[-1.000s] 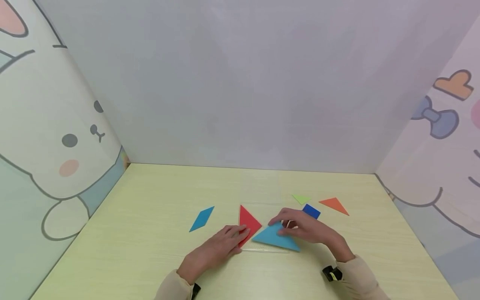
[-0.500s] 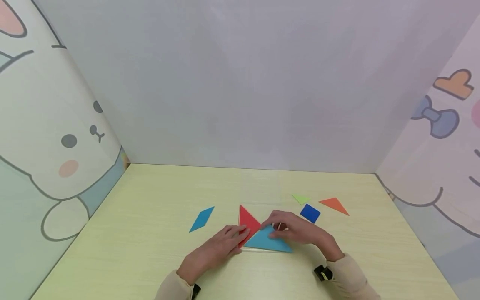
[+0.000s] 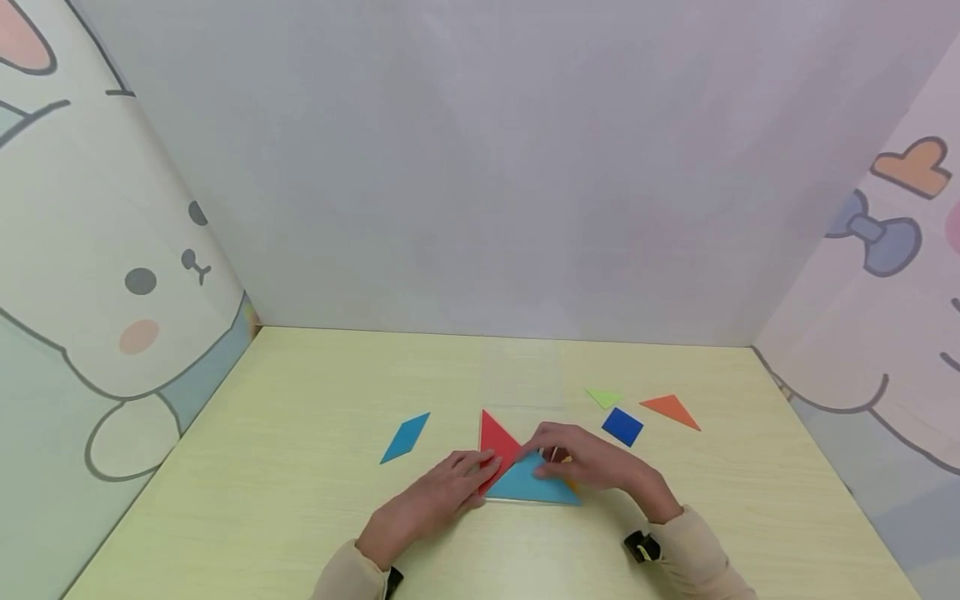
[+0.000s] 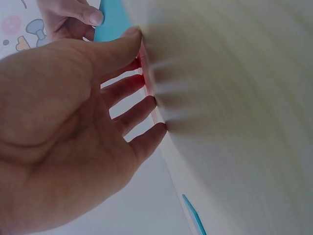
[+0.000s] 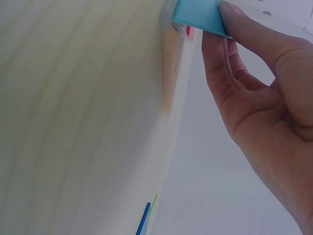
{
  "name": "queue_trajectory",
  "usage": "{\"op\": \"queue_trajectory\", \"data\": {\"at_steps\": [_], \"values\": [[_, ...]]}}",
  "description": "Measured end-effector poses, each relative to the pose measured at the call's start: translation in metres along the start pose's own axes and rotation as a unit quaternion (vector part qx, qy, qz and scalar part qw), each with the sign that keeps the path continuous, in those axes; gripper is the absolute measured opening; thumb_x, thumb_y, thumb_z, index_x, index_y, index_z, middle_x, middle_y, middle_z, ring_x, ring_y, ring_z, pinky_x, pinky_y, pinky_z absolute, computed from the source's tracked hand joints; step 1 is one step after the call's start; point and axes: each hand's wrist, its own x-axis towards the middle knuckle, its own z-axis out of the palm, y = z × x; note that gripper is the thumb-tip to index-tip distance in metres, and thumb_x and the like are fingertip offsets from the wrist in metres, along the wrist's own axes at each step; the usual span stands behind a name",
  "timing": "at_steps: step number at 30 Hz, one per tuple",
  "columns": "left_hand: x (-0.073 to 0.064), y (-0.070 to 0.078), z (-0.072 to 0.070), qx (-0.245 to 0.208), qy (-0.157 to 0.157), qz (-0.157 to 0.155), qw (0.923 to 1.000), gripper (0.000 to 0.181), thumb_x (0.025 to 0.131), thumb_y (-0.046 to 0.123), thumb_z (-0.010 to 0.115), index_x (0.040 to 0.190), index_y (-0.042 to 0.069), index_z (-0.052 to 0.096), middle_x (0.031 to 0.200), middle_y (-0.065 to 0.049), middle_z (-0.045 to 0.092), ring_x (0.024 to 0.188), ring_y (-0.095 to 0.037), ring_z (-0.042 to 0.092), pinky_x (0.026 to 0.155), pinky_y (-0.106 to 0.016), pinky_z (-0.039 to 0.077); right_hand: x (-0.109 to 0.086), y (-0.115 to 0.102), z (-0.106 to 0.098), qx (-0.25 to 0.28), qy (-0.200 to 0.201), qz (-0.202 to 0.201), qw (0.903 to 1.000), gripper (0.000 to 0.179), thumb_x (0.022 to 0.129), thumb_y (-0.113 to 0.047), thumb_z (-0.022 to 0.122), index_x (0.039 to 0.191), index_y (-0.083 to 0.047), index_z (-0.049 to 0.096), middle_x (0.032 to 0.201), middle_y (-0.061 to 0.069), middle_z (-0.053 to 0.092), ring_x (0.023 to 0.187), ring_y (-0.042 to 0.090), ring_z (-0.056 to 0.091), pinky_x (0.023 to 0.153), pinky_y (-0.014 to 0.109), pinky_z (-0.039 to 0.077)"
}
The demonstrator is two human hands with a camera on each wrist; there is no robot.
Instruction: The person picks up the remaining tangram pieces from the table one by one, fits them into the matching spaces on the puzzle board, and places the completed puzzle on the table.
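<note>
My left hand (image 3: 435, 502) rests on a flat red triangle (image 3: 495, 440), its fingers extended over the piece's left part. In the left wrist view those fingers (image 4: 134, 116) touch down along the triangle's edge, with the thumb beside them. My right hand (image 3: 588, 457) pinches a larger light-blue triangle (image 3: 525, 483) between thumb and fingers. The blue triangle's slanted left side lies against the red one. The right wrist view shows the blue triangle's near end tilted up off the table. A yellow-orange piece (image 5: 171, 73) lies beneath it, mostly hidden by the right hand in the head view.
A blue parallelogram (image 3: 405, 437) lies to the left on the pale wooden table (image 3: 315, 375). Right of the hands are a dark blue square (image 3: 622, 427), a light-green triangle (image 3: 603, 397) and an orange triangle (image 3: 672, 411). Walls with cartoon drawings (image 3: 142, 283) enclose the table.
My right hand has moved left with the light-blue triangle, bringing it from apart to against the red triangle. A yellow-orange piece now shows beside the right hand. The left hand has stayed put.
</note>
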Motion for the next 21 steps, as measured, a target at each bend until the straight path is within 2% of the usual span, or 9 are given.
{"op": "queue_trajectory", "data": {"at_steps": [6, 11, 21], "values": [[0.0, 0.0002, 0.0002, 0.007, 0.011, 0.015, 0.9998, 0.057, 0.103, 0.02, 0.064, 0.154, 0.004, 0.045, 0.149, -0.007, 0.047, 0.135, -0.025, 0.045, 0.109, -0.033, 0.047, 0.0011, -0.0016, 0.0025, 0.002, 0.001, -0.003, 1.0, 0.03, 0.1, -0.016, 0.068, 0.13, -0.014, 0.071, 0.111, -0.004, 0.063, 0.098, 0.006, 0.06, 0.087, 0.027, 0.057], [0.0006, -0.0001, 0.0004, 0.009, 0.007, 0.009, 0.9999, 0.058, 0.103, 0.022, 0.063, 0.155, 0.005, 0.045, 0.15, -0.006, 0.046, 0.136, -0.024, 0.044, 0.109, -0.031, 0.046, 0.0022, -0.0024, 0.0034, 0.004, 0.001, -0.009, 1.0, 0.029, 0.1, -0.014, 0.068, 0.13, -0.012, 0.07, 0.111, -0.002, 0.063, 0.099, 0.006, 0.06, 0.088, 0.027, 0.057], [-0.0007, 0.0001, 0.0002, 0.009, 0.009, 0.012, 0.9998, 0.058, 0.103, 0.021, 0.063, 0.155, 0.005, 0.044, 0.15, -0.006, 0.046, 0.136, -0.024, 0.044, 0.109, -0.032, 0.046, 0.0025, -0.0021, 0.0063, 0.003, -0.002, 0.01, 0.9999, 0.03, 0.101, -0.014, 0.068, 0.131, -0.014, 0.07, 0.112, -0.003, 0.062, 0.101, 0.007, 0.059, 0.09, 0.027, 0.056]]}}
